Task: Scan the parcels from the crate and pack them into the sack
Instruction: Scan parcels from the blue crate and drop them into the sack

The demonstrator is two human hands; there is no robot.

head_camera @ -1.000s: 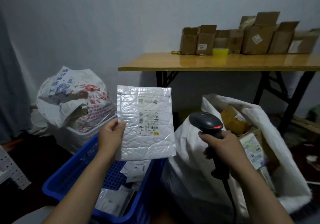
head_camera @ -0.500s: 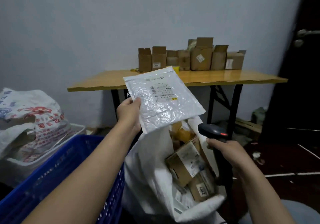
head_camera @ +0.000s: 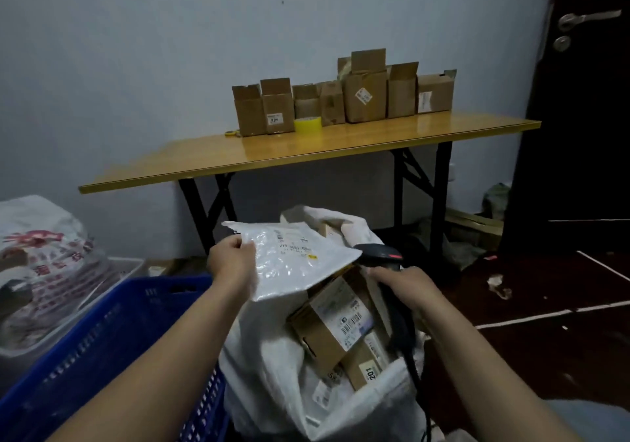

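Observation:
My left hand (head_camera: 231, 262) pinches the left edge of a white bubble mailer (head_camera: 291, 260) with a printed label, held flat over the mouth of the white sack (head_camera: 272, 359). Several labelled cardboard parcels (head_camera: 335, 318) lie inside the sack. My right hand (head_camera: 399, 286) grips the black barcode scanner (head_camera: 381, 254) by its handle, just right of the mailer; its cable hangs down over the sack's rim. The blue crate (head_camera: 112, 339) stands at lower left, its contents out of sight.
A wooden folding table (head_camera: 306, 151) stands behind the sack, carrying several open cardboard boxes (head_camera: 341, 100) and a yellow tape roll (head_camera: 307, 124). A printed white bag (head_camera: 41, 257) sits in a bin at left. A dark door (head_camera: 586, 100) is at right.
My left hand has carried the mailer from in front of the scanner rightward and down, from upright to flat over the sack. The view has swung right and the crate has slid left.

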